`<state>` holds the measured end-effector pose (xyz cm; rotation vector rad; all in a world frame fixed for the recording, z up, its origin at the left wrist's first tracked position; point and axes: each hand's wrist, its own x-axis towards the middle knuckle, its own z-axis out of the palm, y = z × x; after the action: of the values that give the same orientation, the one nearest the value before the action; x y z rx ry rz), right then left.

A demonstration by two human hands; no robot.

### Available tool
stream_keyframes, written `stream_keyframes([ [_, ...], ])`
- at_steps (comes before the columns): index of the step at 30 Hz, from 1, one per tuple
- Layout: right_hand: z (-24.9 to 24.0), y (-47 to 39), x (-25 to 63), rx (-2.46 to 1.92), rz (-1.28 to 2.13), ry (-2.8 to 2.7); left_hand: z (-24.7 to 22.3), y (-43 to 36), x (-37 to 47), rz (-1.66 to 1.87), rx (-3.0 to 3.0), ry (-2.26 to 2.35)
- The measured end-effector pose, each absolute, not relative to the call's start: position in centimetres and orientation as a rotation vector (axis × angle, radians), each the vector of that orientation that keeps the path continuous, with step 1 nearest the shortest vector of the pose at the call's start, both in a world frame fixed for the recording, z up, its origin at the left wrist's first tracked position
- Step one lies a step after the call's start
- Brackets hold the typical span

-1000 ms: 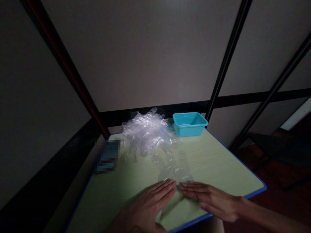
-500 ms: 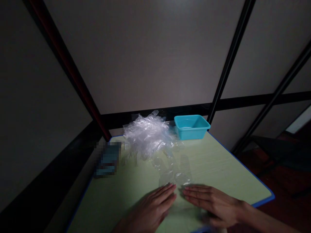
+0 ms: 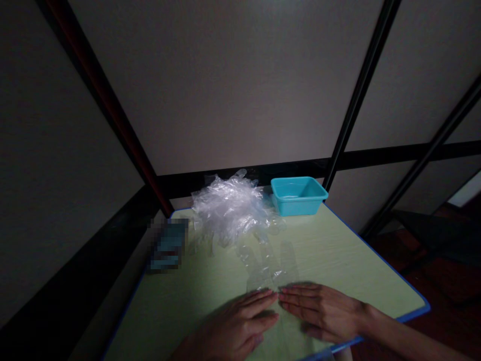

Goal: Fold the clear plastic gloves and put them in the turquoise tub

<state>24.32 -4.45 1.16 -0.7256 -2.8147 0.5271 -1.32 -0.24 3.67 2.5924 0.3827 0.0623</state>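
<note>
A clear plastic disposable glove (image 3: 263,273) lies spread on the pale green table, its fingers pointing away from me. My left hand (image 3: 240,323) rests at its near end, fingers stretched out toward the right. From the other side my right hand (image 3: 319,308) lies flat, fingers extended to the left. The fingertips of both hands almost meet over the near part of the glove. Beyond it sits a heap of crumpled clear plastic gloves (image 3: 233,208). Part of the spread glove is hidden under my hands.
A turquoise plastic tub (image 3: 298,198) stands at the table's far right corner. Along the left edge lies a blurred-out dark flat object (image 3: 169,245). The table (image 3: 349,260) has a blue edge and stands against pale panels (image 3: 240,90) with dark strips.
My right hand has shifted slightly left and up, and my left hand slightly right, so the fingertips are closer together. The glove heap and tub stay in place.
</note>
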Motion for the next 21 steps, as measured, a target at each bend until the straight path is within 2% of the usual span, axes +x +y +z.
stream_keyframes([
  [12,1.4,-4.2,24.0,-0.768,0.648,-2.831,2.8,0.4,-1.8,0.049,2.390,0.410],
  [21,2.4,-3.8,24.3,-0.958,0.911,-2.491,3.6,2.1,-1.4,0.109,2.115,0.343],
])
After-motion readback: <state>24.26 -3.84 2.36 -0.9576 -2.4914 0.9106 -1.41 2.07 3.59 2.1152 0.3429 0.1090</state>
